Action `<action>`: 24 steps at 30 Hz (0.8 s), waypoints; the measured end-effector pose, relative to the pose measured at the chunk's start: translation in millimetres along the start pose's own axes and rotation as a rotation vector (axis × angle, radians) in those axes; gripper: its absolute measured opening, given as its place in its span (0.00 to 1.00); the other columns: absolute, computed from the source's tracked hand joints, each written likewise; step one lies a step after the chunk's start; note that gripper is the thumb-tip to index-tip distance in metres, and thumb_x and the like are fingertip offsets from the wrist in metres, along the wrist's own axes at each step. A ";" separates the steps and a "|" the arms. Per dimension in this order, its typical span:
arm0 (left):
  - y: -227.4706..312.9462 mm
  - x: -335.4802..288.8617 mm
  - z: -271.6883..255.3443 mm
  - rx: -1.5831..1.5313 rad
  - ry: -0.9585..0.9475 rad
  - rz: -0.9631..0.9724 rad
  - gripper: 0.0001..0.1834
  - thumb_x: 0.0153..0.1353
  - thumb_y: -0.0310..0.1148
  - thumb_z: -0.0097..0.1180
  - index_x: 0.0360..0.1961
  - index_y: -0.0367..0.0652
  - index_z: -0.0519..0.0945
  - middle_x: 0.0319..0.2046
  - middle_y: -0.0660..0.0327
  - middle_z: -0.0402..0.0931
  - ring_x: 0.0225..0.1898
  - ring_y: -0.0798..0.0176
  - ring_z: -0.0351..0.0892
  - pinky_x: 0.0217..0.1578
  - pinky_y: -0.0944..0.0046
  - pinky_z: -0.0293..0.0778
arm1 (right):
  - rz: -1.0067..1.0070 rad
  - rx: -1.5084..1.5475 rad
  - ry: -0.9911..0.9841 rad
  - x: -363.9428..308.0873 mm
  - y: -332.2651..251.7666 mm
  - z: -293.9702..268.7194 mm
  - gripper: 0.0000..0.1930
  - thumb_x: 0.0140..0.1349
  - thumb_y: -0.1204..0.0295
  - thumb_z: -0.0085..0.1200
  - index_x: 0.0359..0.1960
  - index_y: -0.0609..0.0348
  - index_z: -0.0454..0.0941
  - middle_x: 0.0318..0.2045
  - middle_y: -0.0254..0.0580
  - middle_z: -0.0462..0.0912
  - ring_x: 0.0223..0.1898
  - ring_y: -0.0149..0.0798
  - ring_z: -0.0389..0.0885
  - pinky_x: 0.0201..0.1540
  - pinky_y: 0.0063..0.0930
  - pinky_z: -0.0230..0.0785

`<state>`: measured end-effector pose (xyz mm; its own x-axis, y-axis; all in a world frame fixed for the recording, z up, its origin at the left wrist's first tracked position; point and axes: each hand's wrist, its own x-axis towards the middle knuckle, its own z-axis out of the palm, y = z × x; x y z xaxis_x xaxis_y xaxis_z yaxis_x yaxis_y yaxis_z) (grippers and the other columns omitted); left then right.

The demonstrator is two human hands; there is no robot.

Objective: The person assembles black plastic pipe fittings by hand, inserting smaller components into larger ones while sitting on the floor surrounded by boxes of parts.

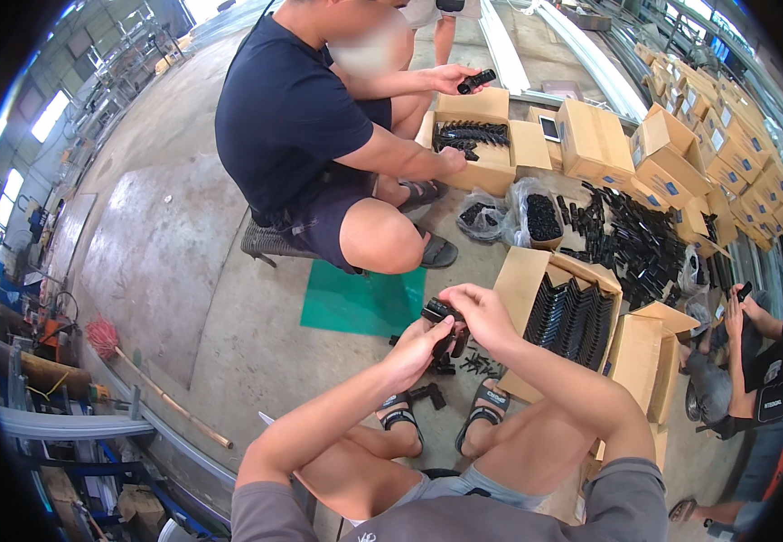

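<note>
Co-worker [292,126] sits at eleven o'clock from the black part [436,310] between the wearer's hands. The left hand [426,350] has thumb and fingers closed around that part; the right hand [482,314] meets it, but whether its fingertips pinch or merely touch I cannot tell. Small black pieces [482,365] lie loose at five o'clock. Toward twelve, a far carton [480,179] shows parts in rows; at three, a nearer carton [518,303] shows ordered rows almost wall to wall, so its top layer looks close to done. At two, a broad loose pile [631,230] suggests plenty remains. Fingers cover much of the held part, and any lower layers in the cartons are hidden.
</note>
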<state>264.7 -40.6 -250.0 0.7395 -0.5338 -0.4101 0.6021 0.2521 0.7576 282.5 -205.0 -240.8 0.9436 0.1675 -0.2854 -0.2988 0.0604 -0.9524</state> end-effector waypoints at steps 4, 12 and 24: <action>-1.2 4.6 -10.7 -0.064 0.039 0.019 0.20 0.73 0.41 0.47 0.58 0.39 0.68 0.49 0.62 0.73 0.48 0.68 0.73 0.50 0.64 0.70 | -0.229 -0.250 -0.240 -4.7 -2.7 -6.4 0.24 0.59 0.76 0.55 0.59 0.69 0.70 0.52 0.54 0.78 0.45 0.43 0.82 0.50 0.35 0.75; 17.0 -7.6 -5.9 -0.054 0.033 0.036 0.24 0.74 0.44 0.45 0.62 0.38 0.65 0.50 0.63 0.74 0.48 0.71 0.73 0.49 0.67 0.69 | -0.570 -0.733 -0.248 -23.9 -22.1 -17.6 0.25 0.62 0.74 0.56 0.61 0.61 0.70 0.62 0.59 0.71 0.61 0.56 0.72 0.63 0.43 0.65; 32.0 -31.2 -2.1 -0.045 -0.210 0.009 0.31 0.74 0.53 0.39 0.64 0.36 0.63 0.55 0.59 0.72 0.57 0.65 0.73 0.58 0.60 0.71 | -0.610 -0.555 -0.239 -33.8 -26.9 -14.4 0.22 0.63 0.72 0.54 0.60 0.55 0.74 0.61 0.41 0.75 0.59 0.47 0.72 0.63 0.39 0.61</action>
<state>261.6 -14.1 -214.0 0.6687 -0.6865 -0.2855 0.6124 0.2908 0.7352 260.6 -226.5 -207.1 0.8426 0.4692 0.2643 0.4227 -0.2722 -0.8644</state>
